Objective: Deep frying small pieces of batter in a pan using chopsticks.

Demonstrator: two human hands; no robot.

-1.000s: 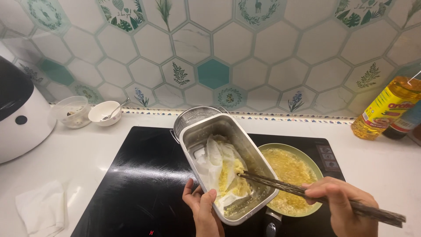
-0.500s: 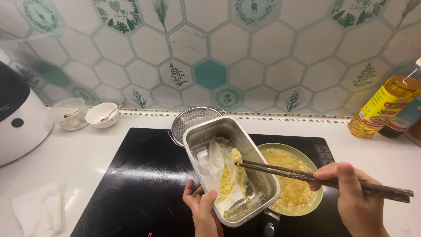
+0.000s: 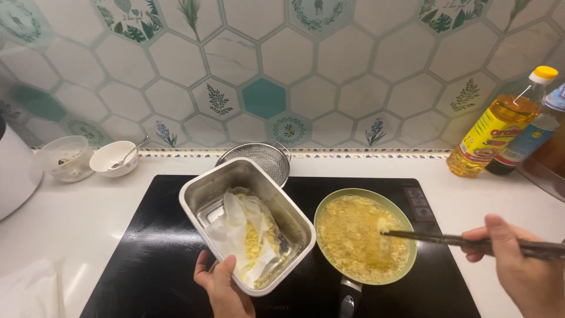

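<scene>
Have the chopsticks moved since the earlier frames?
Yes. The chopsticks swung right: their tips left the steel tray and now sit over the green pan, held by the right hand.

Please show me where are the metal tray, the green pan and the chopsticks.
metal tray (image 3: pixel 203 200): head view, bare left wall.
green pan (image 3: pixel 406 227): head view, right rim.
chopsticks (image 3: pixel 435 237): head view, middle of sticks.

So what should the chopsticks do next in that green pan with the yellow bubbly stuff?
Probably stir gently. The dark chopsticks in the right hand already have their tips in the yellow bubbling mixture filling the round green pan. The left hand holds the rectangular steel tray tilted beside it, with only scraps on white paper inside.
</scene>
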